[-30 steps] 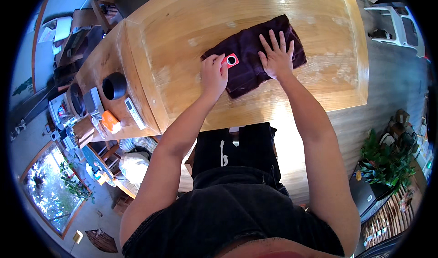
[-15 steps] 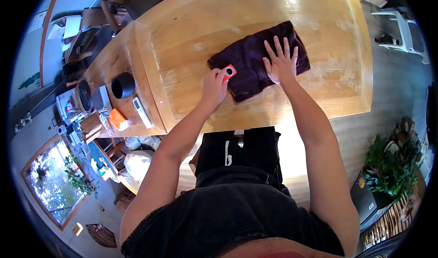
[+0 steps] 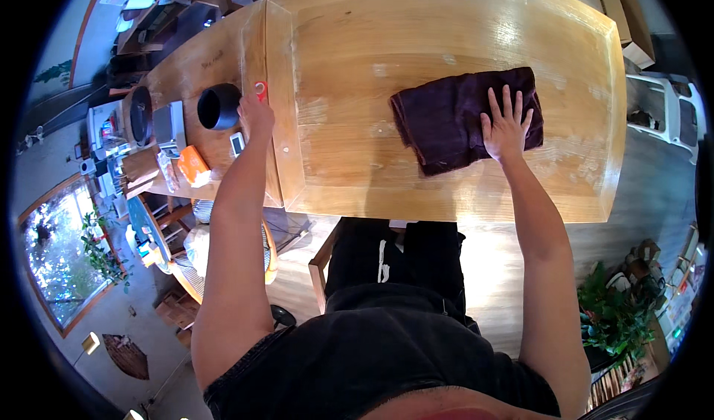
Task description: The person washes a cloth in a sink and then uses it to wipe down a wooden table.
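Note:
My left hand (image 3: 256, 115) is at the left part of the table, closed around a small red object (image 3: 261, 89) with a pale round end; its exact kind does not show. Just left of that hand stands a black round pot (image 3: 219, 106), and a white remote control (image 3: 237, 143) lies partly under my wrist. My right hand (image 3: 505, 131) rests flat, fingers spread, on a folded dark maroon cloth (image 3: 446, 119) on the wooden table (image 3: 349, 85).
Left of the pot are a round dark pan-like object (image 3: 140, 106), a grey box-like object (image 3: 170, 126) and an orange packet (image 3: 193, 165). A seam runs across the table near my left hand. A white plastic chair (image 3: 673, 111) stands beyond the right edge; leafy plants (image 3: 617, 312) are at lower right.
My left hand has moved left with the red object, from the cloth's near left side to beside the pot. The right hand stays spread on the cloth. The view has shifted.

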`<action>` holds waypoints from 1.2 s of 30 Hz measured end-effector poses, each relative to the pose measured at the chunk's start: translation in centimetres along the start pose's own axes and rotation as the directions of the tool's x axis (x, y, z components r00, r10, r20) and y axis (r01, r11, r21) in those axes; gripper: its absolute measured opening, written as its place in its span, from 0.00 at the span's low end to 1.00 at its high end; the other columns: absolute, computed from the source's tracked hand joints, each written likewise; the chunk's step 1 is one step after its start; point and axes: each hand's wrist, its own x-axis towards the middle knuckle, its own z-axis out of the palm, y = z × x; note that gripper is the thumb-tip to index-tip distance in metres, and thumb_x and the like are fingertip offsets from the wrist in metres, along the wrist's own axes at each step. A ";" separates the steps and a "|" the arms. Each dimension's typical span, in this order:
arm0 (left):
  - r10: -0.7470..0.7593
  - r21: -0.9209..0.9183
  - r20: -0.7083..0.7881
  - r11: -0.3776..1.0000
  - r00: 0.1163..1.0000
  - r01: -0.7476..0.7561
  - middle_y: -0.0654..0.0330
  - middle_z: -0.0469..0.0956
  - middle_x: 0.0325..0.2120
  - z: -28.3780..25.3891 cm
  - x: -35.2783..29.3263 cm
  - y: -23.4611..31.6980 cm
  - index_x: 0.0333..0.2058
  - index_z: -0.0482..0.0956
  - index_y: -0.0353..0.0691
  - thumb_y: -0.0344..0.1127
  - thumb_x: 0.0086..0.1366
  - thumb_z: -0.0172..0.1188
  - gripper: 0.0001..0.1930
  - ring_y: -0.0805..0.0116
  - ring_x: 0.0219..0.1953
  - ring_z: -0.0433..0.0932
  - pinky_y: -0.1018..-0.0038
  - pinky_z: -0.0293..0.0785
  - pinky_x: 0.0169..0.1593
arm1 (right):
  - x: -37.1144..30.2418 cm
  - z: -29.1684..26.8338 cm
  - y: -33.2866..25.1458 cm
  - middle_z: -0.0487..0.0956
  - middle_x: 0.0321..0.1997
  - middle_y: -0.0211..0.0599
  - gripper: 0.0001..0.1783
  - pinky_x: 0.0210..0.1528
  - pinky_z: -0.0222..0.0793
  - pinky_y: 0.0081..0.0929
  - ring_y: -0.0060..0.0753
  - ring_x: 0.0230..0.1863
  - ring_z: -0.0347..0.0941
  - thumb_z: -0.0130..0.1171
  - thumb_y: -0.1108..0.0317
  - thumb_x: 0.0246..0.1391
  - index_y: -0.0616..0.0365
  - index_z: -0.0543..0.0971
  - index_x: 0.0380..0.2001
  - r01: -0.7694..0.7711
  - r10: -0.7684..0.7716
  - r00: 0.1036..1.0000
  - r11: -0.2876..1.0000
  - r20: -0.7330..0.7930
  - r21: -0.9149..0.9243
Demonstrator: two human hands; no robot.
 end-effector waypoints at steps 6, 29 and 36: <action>-0.073 -0.085 -0.196 0.995 0.978 0.057 0.42 0.59 0.68 5.4 -5.5 4.2 0.69 0.60 0.40 0.38 0.68 0.55 0.32 0.42 0.70 0.55 0.47 0.50 0.71 | 0.5 -0.4 -0.5 0.49 0.82 0.32 0.34 0.75 0.32 0.68 0.50 0.81 0.38 0.42 0.44 0.68 0.29 0.57 0.75 0.066 -0.063 0.997 0.997 -0.052 0.048; 0.485 -0.311 0.223 0.857 0.846 -0.410 0.34 0.46 0.72 0.5 -26.0 23.9 0.71 0.61 0.65 0.64 0.66 0.55 0.37 0.22 0.72 0.41 0.34 0.40 0.71 | -9.0 -0.3 -5.0 0.43 0.82 0.41 0.52 0.65 0.24 0.90 0.71 0.79 0.29 0.39 0.20 0.55 0.38 0.60 0.74 -0.034 0.034 0.995 0.999 0.094 -0.001; 0.461 -0.293 0.340 0.880 0.820 -0.373 0.30 0.43 0.72 0.0 -34.0 16.7 0.69 0.65 0.62 0.76 0.51 0.62 0.49 0.19 0.72 0.39 0.31 0.41 0.69 | -19.7 -0.1 -10.4 0.53 0.78 0.48 0.41 0.63 0.27 0.93 0.77 0.77 0.33 0.58 0.35 0.56 0.41 0.70 0.68 -0.014 -0.018 0.986 0.982 0.164 0.190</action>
